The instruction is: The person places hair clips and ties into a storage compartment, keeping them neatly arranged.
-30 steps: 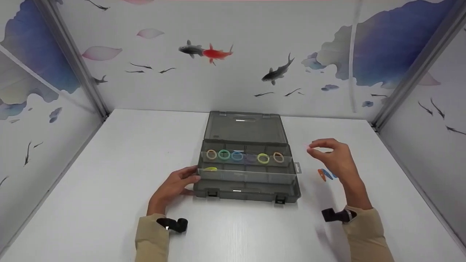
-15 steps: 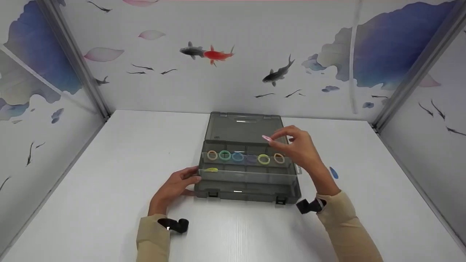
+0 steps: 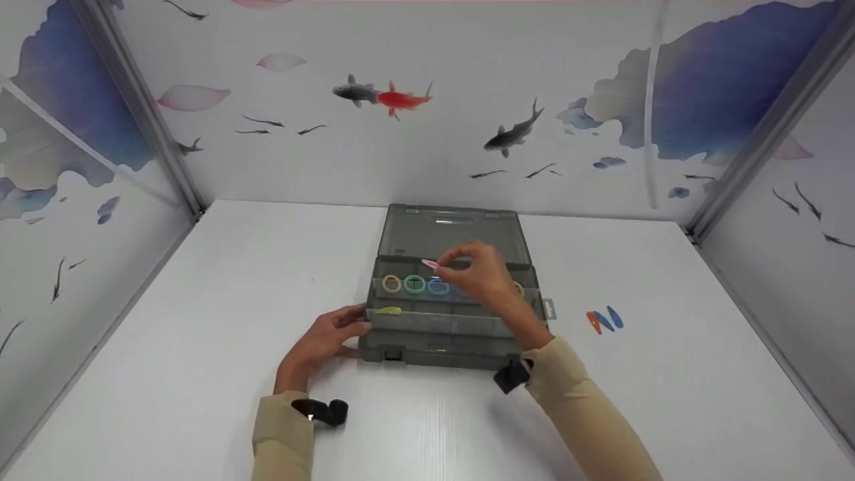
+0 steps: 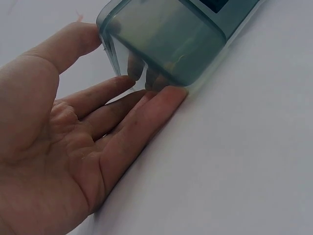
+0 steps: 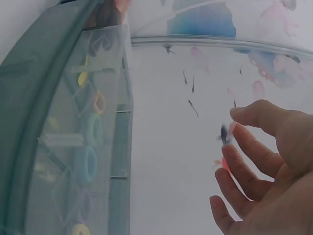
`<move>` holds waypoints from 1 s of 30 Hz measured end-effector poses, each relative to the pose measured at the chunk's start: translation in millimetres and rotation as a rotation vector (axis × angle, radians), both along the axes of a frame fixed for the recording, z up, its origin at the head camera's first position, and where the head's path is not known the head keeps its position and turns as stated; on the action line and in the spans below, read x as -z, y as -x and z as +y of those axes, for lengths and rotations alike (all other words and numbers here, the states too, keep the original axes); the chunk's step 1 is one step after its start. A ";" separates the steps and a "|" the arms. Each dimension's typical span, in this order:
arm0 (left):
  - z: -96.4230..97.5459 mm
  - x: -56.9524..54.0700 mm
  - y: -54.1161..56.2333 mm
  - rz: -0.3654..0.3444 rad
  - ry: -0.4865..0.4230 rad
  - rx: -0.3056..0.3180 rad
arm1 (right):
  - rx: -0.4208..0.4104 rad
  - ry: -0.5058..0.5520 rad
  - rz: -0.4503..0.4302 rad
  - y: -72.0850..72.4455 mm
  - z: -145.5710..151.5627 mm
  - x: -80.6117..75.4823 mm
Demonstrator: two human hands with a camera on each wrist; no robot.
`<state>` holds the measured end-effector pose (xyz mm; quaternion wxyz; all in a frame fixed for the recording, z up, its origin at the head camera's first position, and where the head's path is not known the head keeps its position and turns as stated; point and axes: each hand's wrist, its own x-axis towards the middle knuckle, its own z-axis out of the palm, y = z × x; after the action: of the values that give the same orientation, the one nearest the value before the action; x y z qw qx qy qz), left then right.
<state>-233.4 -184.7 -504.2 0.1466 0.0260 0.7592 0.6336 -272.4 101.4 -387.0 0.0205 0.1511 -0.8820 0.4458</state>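
A smoky grey divided box [image 3: 444,361] sits mid-table with its lid [image 3: 461,234] folded back. My left hand [image 3: 322,339] rests against its left side; in the left wrist view its fairly straight fingers [image 4: 132,117] touch the wall and the thumb lies near the corner. My right hand [image 3: 481,275] pinches a pink snap hair clip [image 3: 430,264] between thumb and index finger, above the box's back row. Tan, teal [image 3: 405,285] and blue ring-shaped hair ties stand in that row; my hand hides others on the right. A yellow hair clip [image 3: 389,310] lies in the middle row.
Right of the box, an orange hair clip [image 3: 594,323] and two blue hair clips [image 3: 615,317] lie on the white table [image 3: 200,374]. A hanging tab [image 3: 550,308] sticks out from the box's right side. Patterned panels [image 3: 441,60] enclose the table.
My right hand has carried the pink hair clip leftward from the right of the box to above the back row. The loose clips on the right show fully again. My left hand stays put.
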 end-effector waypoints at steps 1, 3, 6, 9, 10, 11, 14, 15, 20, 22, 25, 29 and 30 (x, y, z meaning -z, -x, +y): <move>0.3 0.2 0.1 0.001 0.001 0.002 | -0.001 0.005 0.000 0.4 -4.1 3.3; 1.0 0.9 0.7 0.000 0.001 0.002 | -0.013 0.002 0.002 1.7 -11.2 9.1; 2.3 0.9 1.4 -0.002 -0.002 0.000 | -0.035 -0.009 -0.009 5.2 -18.8 16.8; 2.6 -0.3 1.0 -0.001 -0.006 0.003 | -0.052 -0.039 0.005 8.7 -24.5 24.3; 2.6 -0.9 0.8 0.000 -0.007 0.006 | -0.056 -0.048 0.014 9.7 -26.0 26.8; 2.3 -1.4 0.6 0.004 -0.006 0.010 | -0.060 -0.061 0.024 10.6 -27.4 29.3; 1.3 -2.9 0.0 0.009 -0.004 0.016 | -0.081 -0.109 0.077 14.6 -31.2 36.7; 0.8 -3.2 -0.2 0.011 -0.002 0.018 | -0.086 -0.128 0.091 16.2 -32.3 39.2; -0.8 -4.1 -0.8 -0.003 -0.007 0.001 | -0.095 -0.229 0.098 24.8 -37.4 50.7; -0.6 -3.9 -0.6 -0.008 -0.010 -0.007 | -0.092 -0.264 0.073 26.7 -38.9 54.0; 0.1 -2.6 -0.4 -0.007 -0.011 -0.010 | -0.080 -0.307 0.040 27.2 -40.6 57.4; 0.6 -1.9 -0.7 -0.006 -0.002 -0.008 | -0.064 -0.350 0.011 26.5 -43.0 61.1; 0.5 -2.2 -0.6 -0.007 0.001 -0.008 | -0.060 -0.362 0.012 26.4 -43.8 61.9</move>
<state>-232.7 -184.2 -502.0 0.1468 0.0206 0.7591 0.6339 -298.8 57.6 -449.0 -0.0153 0.1811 -0.9429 0.2792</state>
